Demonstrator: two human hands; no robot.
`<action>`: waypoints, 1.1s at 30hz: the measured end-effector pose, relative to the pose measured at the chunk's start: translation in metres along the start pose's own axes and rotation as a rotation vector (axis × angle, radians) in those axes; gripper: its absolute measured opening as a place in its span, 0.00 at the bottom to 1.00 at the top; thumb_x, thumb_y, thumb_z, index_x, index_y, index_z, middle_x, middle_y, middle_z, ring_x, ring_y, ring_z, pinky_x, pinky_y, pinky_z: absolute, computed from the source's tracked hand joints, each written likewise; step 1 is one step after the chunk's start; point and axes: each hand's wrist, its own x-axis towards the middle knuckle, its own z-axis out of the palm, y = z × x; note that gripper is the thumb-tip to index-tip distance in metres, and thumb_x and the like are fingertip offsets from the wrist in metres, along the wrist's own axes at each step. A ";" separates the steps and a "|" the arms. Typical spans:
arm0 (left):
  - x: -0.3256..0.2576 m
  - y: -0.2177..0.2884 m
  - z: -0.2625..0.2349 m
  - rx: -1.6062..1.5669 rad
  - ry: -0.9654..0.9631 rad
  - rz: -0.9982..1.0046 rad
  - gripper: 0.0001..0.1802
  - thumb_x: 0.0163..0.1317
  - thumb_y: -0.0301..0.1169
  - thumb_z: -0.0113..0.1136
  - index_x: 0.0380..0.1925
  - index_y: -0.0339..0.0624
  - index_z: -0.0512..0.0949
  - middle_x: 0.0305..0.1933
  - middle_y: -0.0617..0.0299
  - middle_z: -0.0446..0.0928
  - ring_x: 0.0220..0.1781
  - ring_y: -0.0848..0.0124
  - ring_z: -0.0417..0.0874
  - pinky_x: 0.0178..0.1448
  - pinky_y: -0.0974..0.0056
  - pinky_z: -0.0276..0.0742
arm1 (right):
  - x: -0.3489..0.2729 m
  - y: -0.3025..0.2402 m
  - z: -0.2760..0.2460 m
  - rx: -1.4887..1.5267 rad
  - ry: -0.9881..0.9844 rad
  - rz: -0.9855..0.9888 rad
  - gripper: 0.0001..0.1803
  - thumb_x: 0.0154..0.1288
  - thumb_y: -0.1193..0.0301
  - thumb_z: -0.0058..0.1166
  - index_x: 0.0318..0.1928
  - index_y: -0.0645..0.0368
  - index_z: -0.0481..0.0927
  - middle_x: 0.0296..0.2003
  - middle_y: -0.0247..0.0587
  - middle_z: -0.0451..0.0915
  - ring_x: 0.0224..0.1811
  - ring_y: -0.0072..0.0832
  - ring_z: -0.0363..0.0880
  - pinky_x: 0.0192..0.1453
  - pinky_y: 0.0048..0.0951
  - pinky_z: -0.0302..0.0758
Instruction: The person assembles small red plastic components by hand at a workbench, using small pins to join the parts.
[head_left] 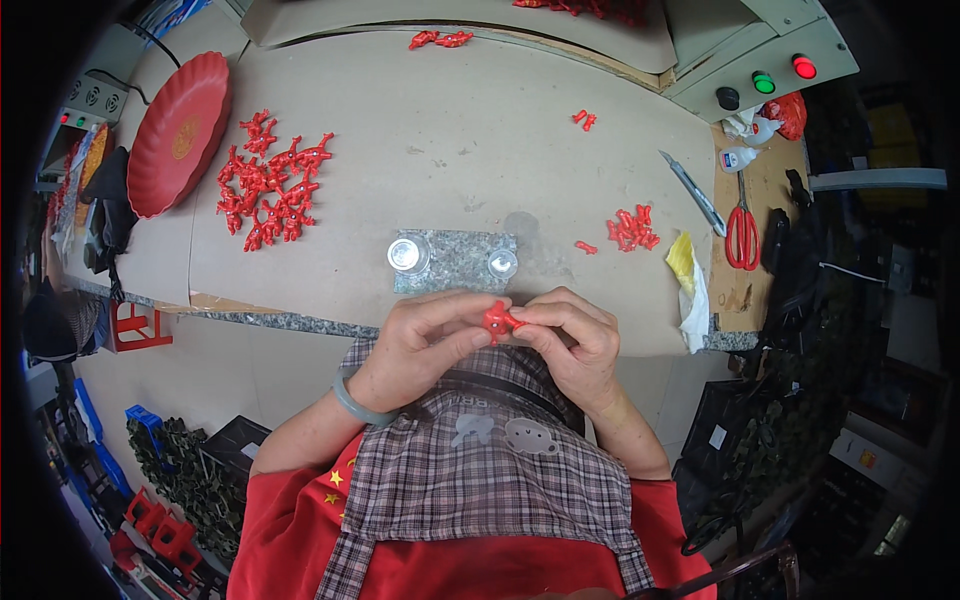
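Note:
Just over the table's near edge, my left hand pinches a small red plastic figure between thumb and fingers. My right hand grips a little red part at the figure's right side; whether the two are joined is too small to tell. Beyond my hands lies a speckled stone slab, with a round clear container at its left and a smaller one at its right. Similar red figures are heaped on the left. Small red parts form a pile on the right.
A red scalloped tray leans at the far left. On the right are a utility knife, red-handled scissors, a small white bottle and a yellow-and-white cloth. A control box with lit buttons stands behind.

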 end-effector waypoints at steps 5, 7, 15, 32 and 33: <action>0.002 0.003 -0.006 0.363 0.004 0.230 0.22 0.59 0.22 0.70 0.55 0.32 0.79 0.49 0.52 0.83 0.47 0.66 0.87 0.52 0.65 0.84 | 0.011 0.009 -0.028 -0.290 0.092 -0.025 0.11 0.58 0.80 0.67 0.43 0.63 0.87 0.36 0.45 0.84 0.37 0.34 0.85 0.40 0.30 0.80; 0.005 0.006 -0.004 0.495 0.055 0.343 0.24 0.56 0.22 0.72 0.54 0.33 0.80 0.47 0.52 0.83 0.45 0.64 0.87 0.50 0.65 0.84 | 0.018 0.013 -0.036 -0.598 0.244 0.076 0.11 0.58 0.81 0.66 0.43 0.63 0.86 0.39 0.45 0.81 0.40 0.36 0.83 0.43 0.33 0.80; 0.012 0.006 -0.002 0.872 0.183 0.672 0.28 0.46 0.23 0.77 0.50 0.38 0.82 0.42 0.56 0.82 0.38 0.63 0.84 0.39 0.61 0.79 | 0.019 0.033 -0.039 -0.830 0.193 -0.069 0.09 0.57 0.81 0.65 0.39 0.64 0.85 0.39 0.44 0.79 0.42 0.39 0.81 0.44 0.36 0.79; 0.000 0.014 -0.002 0.425 0.032 0.141 0.21 0.53 0.22 0.75 0.49 0.41 0.84 0.44 0.61 0.78 0.41 0.72 0.80 0.46 0.69 0.79 | 0.015 0.019 -0.013 0.184 0.098 0.416 0.07 0.67 0.81 0.61 0.45 0.67 0.82 0.38 0.36 0.86 0.38 0.17 0.83 0.42 0.19 0.80; -0.001 0.013 -0.003 0.424 0.034 0.141 0.21 0.53 0.22 0.75 0.49 0.41 0.84 0.44 0.61 0.78 0.41 0.72 0.80 0.46 0.69 0.79 | 0.016 0.018 -0.012 0.202 0.094 0.421 0.07 0.67 0.81 0.61 0.44 0.67 0.83 0.38 0.35 0.86 0.38 0.16 0.83 0.42 0.19 0.79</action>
